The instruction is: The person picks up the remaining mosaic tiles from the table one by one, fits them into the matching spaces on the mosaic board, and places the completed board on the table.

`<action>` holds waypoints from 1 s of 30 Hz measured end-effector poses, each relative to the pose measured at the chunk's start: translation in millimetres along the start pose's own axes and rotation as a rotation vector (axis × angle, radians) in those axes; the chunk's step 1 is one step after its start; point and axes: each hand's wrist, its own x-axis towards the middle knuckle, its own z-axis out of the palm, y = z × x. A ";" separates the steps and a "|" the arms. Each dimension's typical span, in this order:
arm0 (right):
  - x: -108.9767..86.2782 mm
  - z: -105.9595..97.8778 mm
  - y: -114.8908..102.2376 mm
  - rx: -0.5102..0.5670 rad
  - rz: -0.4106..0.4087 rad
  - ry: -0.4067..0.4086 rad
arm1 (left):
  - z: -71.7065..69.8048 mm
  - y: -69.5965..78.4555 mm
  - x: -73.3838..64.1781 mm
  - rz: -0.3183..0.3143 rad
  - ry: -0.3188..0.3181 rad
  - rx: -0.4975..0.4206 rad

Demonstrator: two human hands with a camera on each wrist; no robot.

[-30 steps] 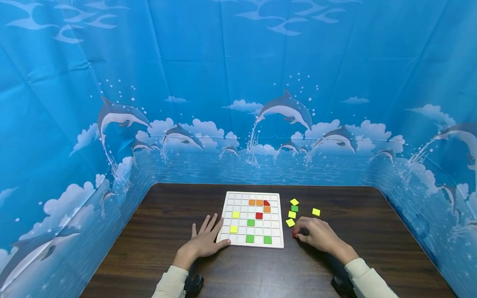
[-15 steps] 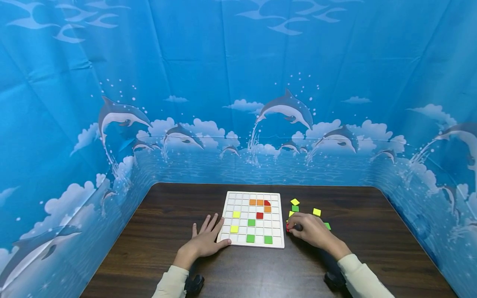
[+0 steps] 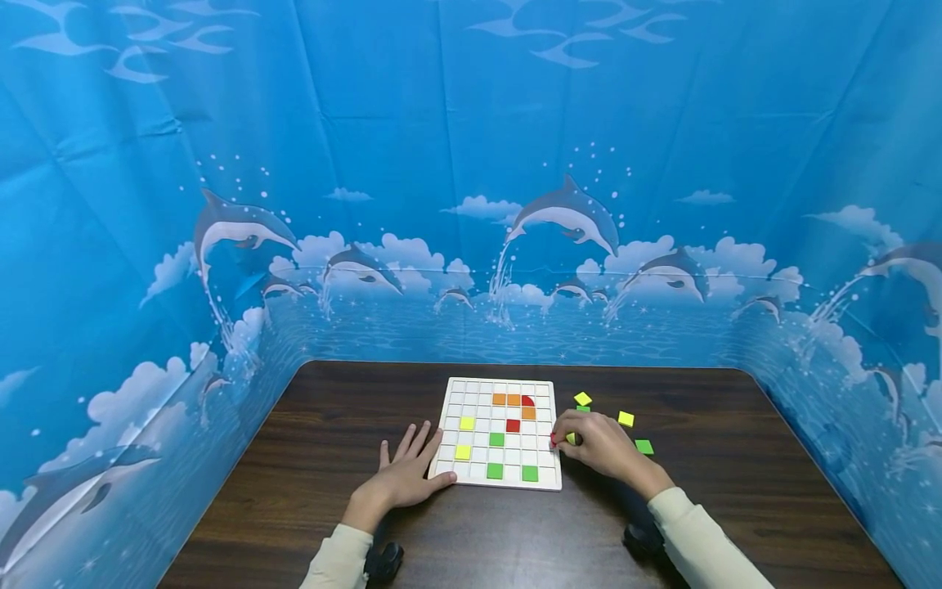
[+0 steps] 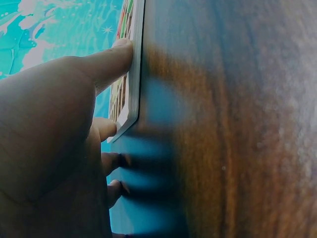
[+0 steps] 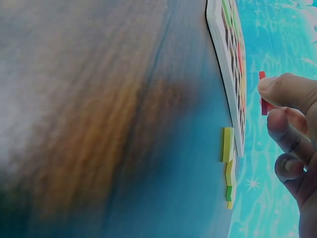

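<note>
A white grid board (image 3: pixel 480 474) with square cells lies on the dark wooden table. Several orange, red, green and yellow tiles sit in its cells, among them a red tile with one rounded corner (image 3: pixel 527 401). My left hand (image 3: pixel 401 477) rests spread at the board's left side, thumb and a finger touching its edge. Between thumb and fingers my right hand (image 3: pixel 599 442) pinches a thin red tile (image 5: pixel 263 93), held raised at the board's right edge. Its full shape is hidden by the fingers.
Right of the board lie loose tiles: a yellow one (image 3: pixel 583 398), another yellow one (image 3: pixel 625 419) and a green one (image 3: pixel 644 447). More are partly covered by the right hand. A blue dolphin-print curtain (image 3: pixel 471 204) surrounds the table's back and sides.
My right hand has moved left with the red tile, from the loose tiles to the board's right edge. A green tile behind it has come into sight. The left hand has stayed still.
</note>
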 end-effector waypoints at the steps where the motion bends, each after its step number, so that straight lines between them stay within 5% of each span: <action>1: 1.6 0.5 -0.5 -0.004 -0.002 0.000 | 0.1 0.1 -0.4 0.000 0.003 0.003; 22: 35.0 10.9 -9.0 -0.003 0.024 -0.059 | 3.4 -6.1 2.9 0.016 0.002 -0.002; 30: 45.3 16.5 -7.8 0.001 -0.028 -0.053 | -1.1 -0.7 -0.9 0.019 0.003 -0.017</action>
